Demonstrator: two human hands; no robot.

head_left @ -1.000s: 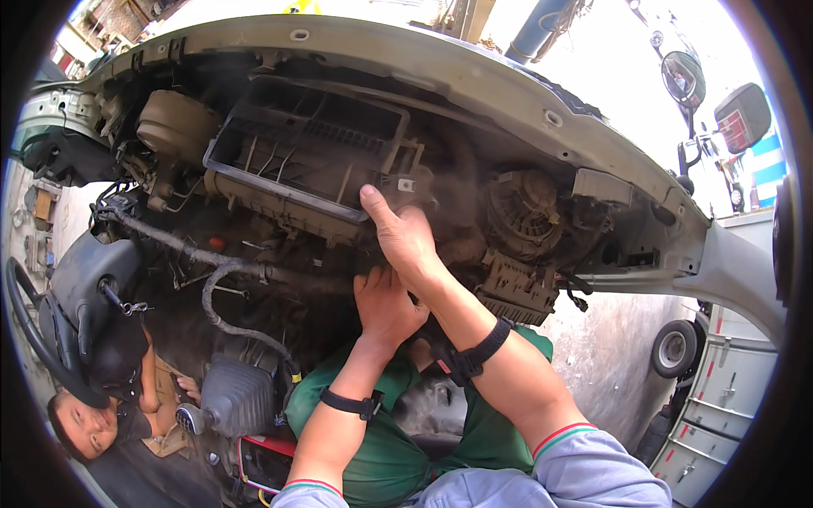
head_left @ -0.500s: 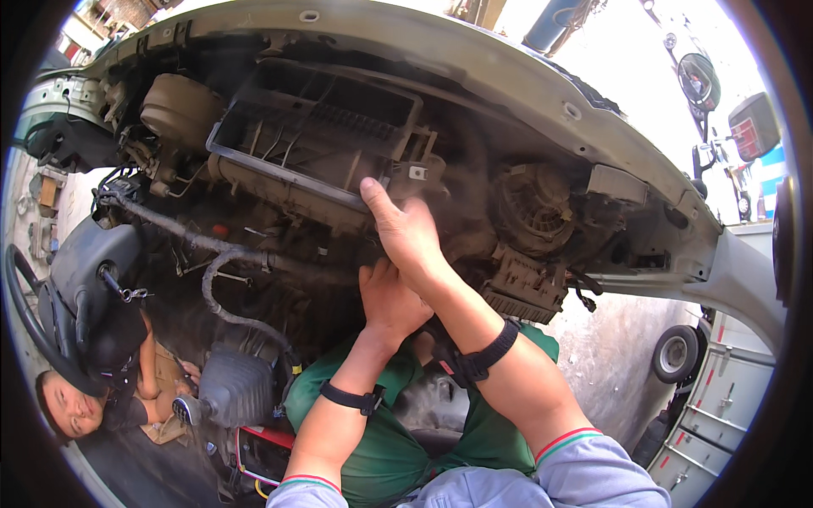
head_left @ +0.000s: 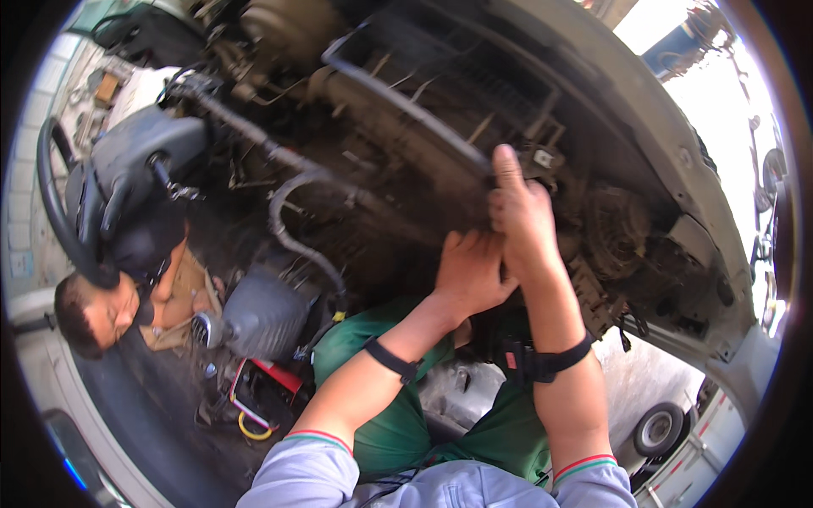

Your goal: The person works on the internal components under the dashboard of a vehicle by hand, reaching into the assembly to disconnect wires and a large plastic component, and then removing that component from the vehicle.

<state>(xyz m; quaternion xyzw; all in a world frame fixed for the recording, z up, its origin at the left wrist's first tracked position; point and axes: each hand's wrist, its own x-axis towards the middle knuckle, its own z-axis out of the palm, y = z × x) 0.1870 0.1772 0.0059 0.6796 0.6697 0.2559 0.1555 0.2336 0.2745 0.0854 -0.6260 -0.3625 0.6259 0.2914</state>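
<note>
My right hand (head_left: 527, 216) is closed at the lower right end of a dusty open-topped plastic air housing (head_left: 406, 106), thumb up along its grey rim and fingers curled. What lies inside its grip is hidden. Just below and touching it, my left hand (head_left: 474, 269) has its fingers bent in against the dark underside of the housing. Whatever those fingers hold cannot be made out. Both hands are close together, wrists strapped with black bands. Beside the right hand sits a small metal bracket (head_left: 543, 157), and to the right a round blower unit (head_left: 616, 224).
A taped wiring harness (head_left: 279, 152) crosses left of my hands. Further left are a steering wheel (head_left: 55, 199), a gear lever boot (head_left: 269, 313) and a crouching person (head_left: 106, 309). A red-and-black box (head_left: 264, 389) lies by my left arm. A bare body panel (head_left: 618, 93) spans the upper right.
The whole view has swung left and tilted, so the cab parts sit further right and turned. Both hands stay together at the housing's end. The crouching person's head has turned.
</note>
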